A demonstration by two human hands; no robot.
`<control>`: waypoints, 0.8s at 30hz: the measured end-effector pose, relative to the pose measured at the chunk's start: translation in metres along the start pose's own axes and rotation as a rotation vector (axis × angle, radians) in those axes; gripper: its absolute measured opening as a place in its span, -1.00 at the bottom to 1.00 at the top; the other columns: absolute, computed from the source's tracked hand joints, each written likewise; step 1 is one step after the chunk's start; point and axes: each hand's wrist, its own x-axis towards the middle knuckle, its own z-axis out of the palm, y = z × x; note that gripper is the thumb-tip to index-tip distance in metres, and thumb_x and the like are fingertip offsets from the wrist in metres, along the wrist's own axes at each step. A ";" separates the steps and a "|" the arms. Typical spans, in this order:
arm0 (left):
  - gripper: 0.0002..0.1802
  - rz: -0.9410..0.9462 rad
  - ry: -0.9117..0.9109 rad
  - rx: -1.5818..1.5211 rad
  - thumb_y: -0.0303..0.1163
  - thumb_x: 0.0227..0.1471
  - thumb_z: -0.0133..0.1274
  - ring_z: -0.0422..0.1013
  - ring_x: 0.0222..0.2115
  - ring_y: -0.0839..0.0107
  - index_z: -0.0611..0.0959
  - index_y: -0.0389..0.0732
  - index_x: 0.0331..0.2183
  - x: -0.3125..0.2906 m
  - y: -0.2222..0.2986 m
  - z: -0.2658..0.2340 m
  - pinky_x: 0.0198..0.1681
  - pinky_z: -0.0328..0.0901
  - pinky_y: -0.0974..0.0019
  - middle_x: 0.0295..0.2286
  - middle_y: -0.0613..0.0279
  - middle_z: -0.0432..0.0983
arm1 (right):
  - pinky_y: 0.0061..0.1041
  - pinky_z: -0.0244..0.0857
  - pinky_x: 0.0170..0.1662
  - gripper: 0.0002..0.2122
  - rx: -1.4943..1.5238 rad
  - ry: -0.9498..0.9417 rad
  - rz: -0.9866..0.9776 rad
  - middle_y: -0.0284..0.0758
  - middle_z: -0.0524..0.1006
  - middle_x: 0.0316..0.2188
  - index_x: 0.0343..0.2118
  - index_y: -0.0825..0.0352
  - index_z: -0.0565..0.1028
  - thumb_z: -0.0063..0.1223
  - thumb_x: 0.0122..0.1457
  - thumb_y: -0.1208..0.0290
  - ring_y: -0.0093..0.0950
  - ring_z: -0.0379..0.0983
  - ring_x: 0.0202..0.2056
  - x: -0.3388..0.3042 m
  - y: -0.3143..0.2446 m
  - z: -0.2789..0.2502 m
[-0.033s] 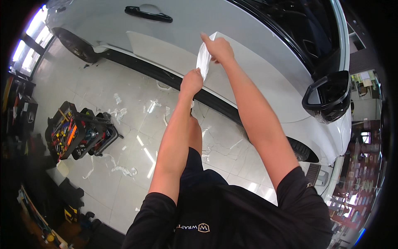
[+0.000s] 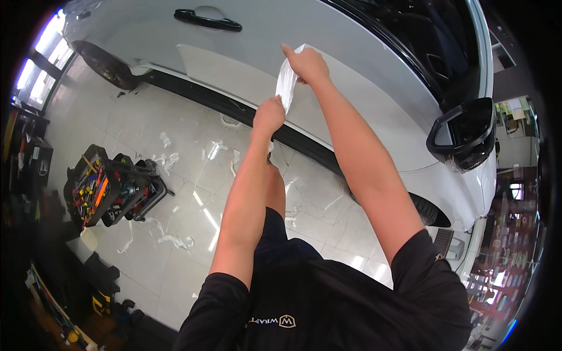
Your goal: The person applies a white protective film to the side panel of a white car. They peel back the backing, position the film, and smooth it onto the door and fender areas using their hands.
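Note:
Between my hands a crumpled, shiny white film [image 2: 285, 86] is stretched in front of the car door [image 2: 263, 38]. My left hand [image 2: 269, 117] grips its lower end, fingers closed. Higher and to the right, my right hand [image 2: 308, 65] is closed on the upper part, the thumb sticking out to the left. Grey covers the upper door, while a paler white area [image 2: 231, 73] with a sharp edge spreads over the lower door behind my hands. How far the film still joins the door is hidden by my hands.
A black side mirror [image 2: 462, 137] juts out at the right, and a black door handle [image 2: 208, 20] sits at the upper left. Under the door runs a dark side step [image 2: 199, 96]. A tiered tool cart [image 2: 117, 184] stands at left; film scraps [image 2: 175, 240] litter the tiled floor.

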 end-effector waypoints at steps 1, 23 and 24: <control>-0.46 0.028 -0.009 0.014 -0.15 0.31 -0.36 0.42 -0.10 -0.22 0.62 -0.33 -0.17 0.002 0.000 -0.001 0.01 0.28 -0.09 -0.17 -0.26 0.53 | -0.26 0.48 -0.26 -0.44 -0.035 0.098 -0.052 -0.09 0.62 -0.48 -0.32 0.42 0.63 -0.13 0.24 -0.11 -0.19 0.60 -0.42 0.016 0.009 0.006; -0.45 0.071 -0.038 0.161 -0.12 0.32 -0.39 0.45 -0.15 -0.19 0.61 -0.32 -0.21 0.009 -0.018 -0.001 -0.03 0.30 -0.13 -0.23 -0.26 0.56 | -0.06 0.36 -0.22 -0.56 -0.034 0.264 -0.274 0.03 0.57 -0.47 -0.50 0.42 0.59 -0.20 0.32 0.18 0.06 0.50 -0.38 -0.002 0.068 0.038; -0.46 0.065 -0.036 0.157 -0.12 0.32 -0.39 0.46 -0.15 -0.19 0.61 -0.31 -0.21 0.008 -0.019 -0.001 -0.03 0.30 -0.13 -0.24 -0.26 0.56 | -0.05 0.35 -0.23 -0.56 -0.017 0.266 -0.269 0.03 0.57 -0.48 -0.51 0.42 0.59 -0.20 0.32 0.18 0.07 0.50 -0.38 -0.006 0.072 0.040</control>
